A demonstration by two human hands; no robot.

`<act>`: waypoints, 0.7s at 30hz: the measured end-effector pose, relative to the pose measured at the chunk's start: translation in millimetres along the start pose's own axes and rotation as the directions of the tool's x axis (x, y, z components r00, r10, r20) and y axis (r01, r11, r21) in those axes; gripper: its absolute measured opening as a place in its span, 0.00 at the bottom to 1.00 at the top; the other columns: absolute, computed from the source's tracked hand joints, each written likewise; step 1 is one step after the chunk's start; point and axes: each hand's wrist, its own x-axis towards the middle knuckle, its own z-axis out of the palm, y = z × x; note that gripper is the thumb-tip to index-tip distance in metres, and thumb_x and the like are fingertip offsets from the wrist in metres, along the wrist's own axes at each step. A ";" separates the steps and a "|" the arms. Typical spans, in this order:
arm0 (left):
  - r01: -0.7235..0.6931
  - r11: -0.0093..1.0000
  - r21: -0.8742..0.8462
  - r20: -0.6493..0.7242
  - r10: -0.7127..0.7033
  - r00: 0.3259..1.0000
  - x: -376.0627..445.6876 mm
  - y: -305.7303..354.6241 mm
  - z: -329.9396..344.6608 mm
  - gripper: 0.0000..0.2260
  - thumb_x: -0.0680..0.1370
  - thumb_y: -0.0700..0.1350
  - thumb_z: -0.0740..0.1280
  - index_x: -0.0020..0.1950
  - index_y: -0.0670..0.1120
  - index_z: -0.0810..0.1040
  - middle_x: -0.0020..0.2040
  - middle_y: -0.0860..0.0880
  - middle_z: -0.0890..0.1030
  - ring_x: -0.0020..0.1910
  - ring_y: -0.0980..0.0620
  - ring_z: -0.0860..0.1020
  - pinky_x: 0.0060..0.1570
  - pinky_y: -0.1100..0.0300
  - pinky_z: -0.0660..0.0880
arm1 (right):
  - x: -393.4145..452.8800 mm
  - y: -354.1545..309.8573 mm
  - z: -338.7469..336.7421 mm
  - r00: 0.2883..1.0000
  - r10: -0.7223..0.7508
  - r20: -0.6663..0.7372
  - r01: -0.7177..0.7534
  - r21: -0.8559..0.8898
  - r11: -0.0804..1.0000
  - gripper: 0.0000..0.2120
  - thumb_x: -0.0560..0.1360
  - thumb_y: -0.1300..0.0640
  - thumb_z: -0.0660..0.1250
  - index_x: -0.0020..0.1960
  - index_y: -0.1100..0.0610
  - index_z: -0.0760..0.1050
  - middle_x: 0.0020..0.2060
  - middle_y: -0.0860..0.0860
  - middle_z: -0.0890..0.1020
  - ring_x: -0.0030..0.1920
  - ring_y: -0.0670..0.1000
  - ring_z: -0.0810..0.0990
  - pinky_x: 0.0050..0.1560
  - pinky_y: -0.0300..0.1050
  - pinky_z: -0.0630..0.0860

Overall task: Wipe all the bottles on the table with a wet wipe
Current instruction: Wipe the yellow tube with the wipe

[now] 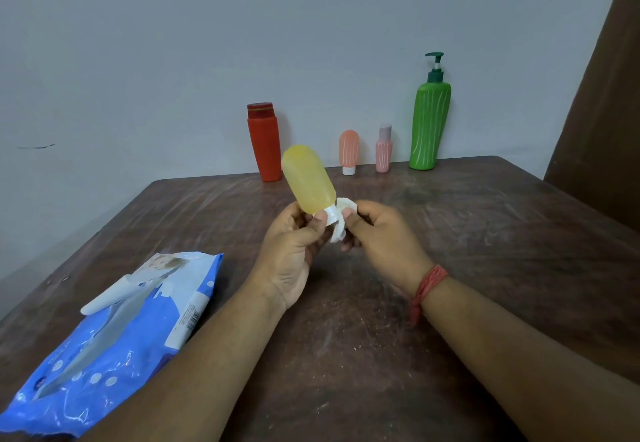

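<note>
Head view: yellow bottle (308,180) held cap-down above the tabletop (450,233), left hand (294,254) gripping its neck, right hand (384,233) pinching the white wet wipe (341,220) around the cap. Wipes pack (114,334) lying near left.

Left hand (294,251) holding yellow bottle (308,180), right hand (381,237) pinching wet wipe (341,218)

Dark brown scuffed table (450,268), plain grey-white wall (173,43) behind it, brown curtain (602,95) at the right edge
</note>
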 end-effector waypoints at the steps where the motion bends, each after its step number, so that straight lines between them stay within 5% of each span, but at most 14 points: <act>1: -0.019 1.000 0.015 -0.009 0.019 1.000 0.7 -0.5 -0.2 0.15 0.79 0.36 0.67 0.65 0.40 0.77 0.60 0.42 0.83 0.61 0.43 0.81 0.63 0.49 0.77 | -1.3 -1.9 2.7 0.993 0.111 0.034 -0.116 0.218 0.969 0.12 0.83 0.58 0.60 0.50 0.60 0.81 0.39 0.54 0.84 0.37 0.50 0.79 0.43 0.47 0.79; 3: -0.057 0.997 0.043 -0.027 0.058 0.998 0.1 -1.1 0.5 0.18 0.75 0.40 0.70 0.65 0.42 0.77 0.60 0.43 0.83 0.63 0.44 0.80 0.67 0.47 0.74 | -3.0 -5.5 5.7 0.969 0.224 0.103 -0.245 0.494 0.834 0.12 0.83 0.61 0.59 0.52 0.64 0.80 0.42 0.56 0.84 0.40 0.49 0.80 0.43 0.44 0.80; 6: -0.099 0.986 0.134 -0.058 0.107 0.993 -0.2 -1.9 0.3 0.22 0.71 0.44 0.74 0.65 0.45 0.77 0.59 0.46 0.84 0.62 0.46 0.80 0.67 0.46 0.74 | -5.8 -7.4 9.7 0.953 0.263 0.151 -0.299 0.615 0.729 0.10 0.82 0.66 0.61 0.58 0.68 0.77 0.51 0.61 0.84 0.46 0.52 0.83 0.46 0.42 0.80; 13: -0.132 0.941 0.313 -0.054 0.156 0.986 3.5 -4.5 0.0 0.17 0.76 0.41 0.73 0.64 0.50 0.77 0.57 0.51 0.83 0.59 0.52 0.80 0.62 0.54 0.77 | -2.5 -6.9 8.5 0.934 0.354 0.039 -0.277 0.704 0.654 0.05 0.79 0.71 0.63 0.51 0.66 0.76 0.52 0.63 0.83 0.51 0.56 0.84 0.50 0.45 0.83; 18: -0.145 0.904 0.402 -0.089 0.196 0.977 6.2 -1.5 -3.1 0.14 0.78 0.42 0.72 0.59 0.56 0.75 0.55 0.55 0.82 0.56 0.57 0.80 0.53 0.61 0.77 | -3.5 -8.6 7.1 0.939 0.327 0.103 -0.308 0.675 0.671 0.05 0.78 0.71 0.64 0.51 0.66 0.77 0.50 0.62 0.84 0.51 0.56 0.85 0.52 0.47 0.82; 21: -0.164 0.866 0.472 -0.033 0.203 0.979 4.6 -2.5 -0.5 0.17 0.77 0.43 0.73 0.64 0.52 0.76 0.56 0.54 0.83 0.56 0.55 0.80 0.56 0.58 0.78 | -1.6 -6.5 5.5 0.940 0.335 0.062 -0.279 0.707 0.650 0.05 0.78 0.72 0.63 0.48 0.66 0.76 0.50 0.62 0.84 0.50 0.56 0.85 0.50 0.46 0.82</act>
